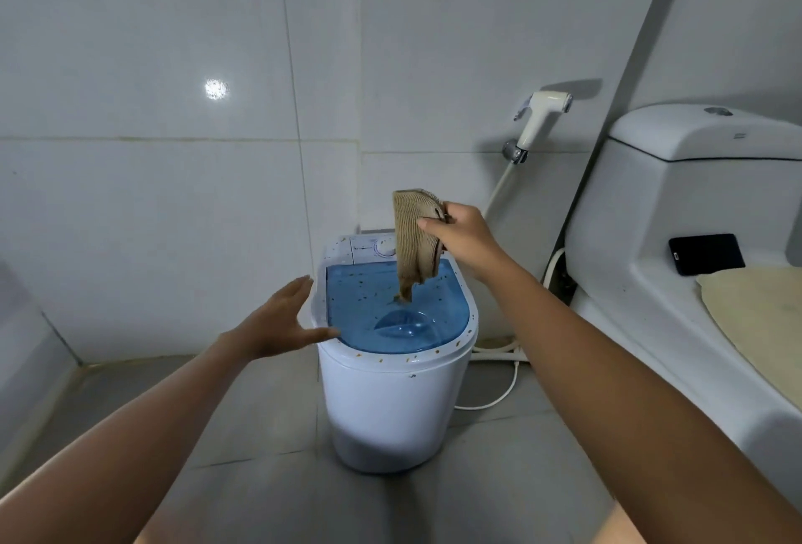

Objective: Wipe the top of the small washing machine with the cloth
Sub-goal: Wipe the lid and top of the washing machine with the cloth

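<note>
Head cam: my right hand (460, 235) pinches the tan cloth (415, 239) by its top edge, thumb & fingers curled round the fabric, holding it up over the back half of the small washing machine (390, 404). The cloth hangs folded, its lower tip just reaching the blue see-thru lid (390, 309); can't tell if it actually touches. My left hand (286, 317) is spread flat, fingers straight, gripping nothing, thumb at the lid's front-left rim & palm beside the machine's left edge. Lid & white rim are dotted w/ small brown specks. 1 dial (385, 246) sits on the white panel behind the lid, partly behind the cloth. Machine stands on the grey tile floor (260, 435) in the wall corner. To the right: a toilet (651, 213) w/ a black phone (706, 253) on its ledge, and a bidet sprayer (538, 118) on the wall.
</note>
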